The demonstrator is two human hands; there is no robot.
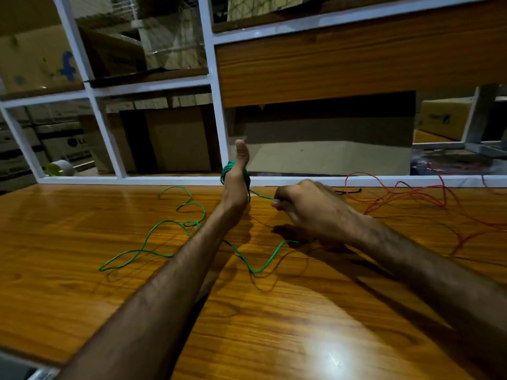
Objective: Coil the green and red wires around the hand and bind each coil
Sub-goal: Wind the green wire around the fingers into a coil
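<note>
My left hand (pixel 236 182) stands upright on its edge near the back of the wooden table (pixel 301 311), thumb pointing up. Several turns of the green wire (pixel 153 231) are wound around it as a coil (pixel 226 171). A short taut stretch of the green wire runs from the coil to my right hand (pixel 307 207), which pinches it between curled fingers. The rest of the green wire lies in loose loops on the table to the left and under both forearms. The red wire (pixel 406 192) lies tangled at the back right.
A white-framed glass partition (pixel 216 105) rises along the table's far edge, with cardboard boxes behind it. A roll of tape (pixel 61 168) sits behind the glass at the left. A short dark piece of wire (pixel 348 191) lies beside the red wire.
</note>
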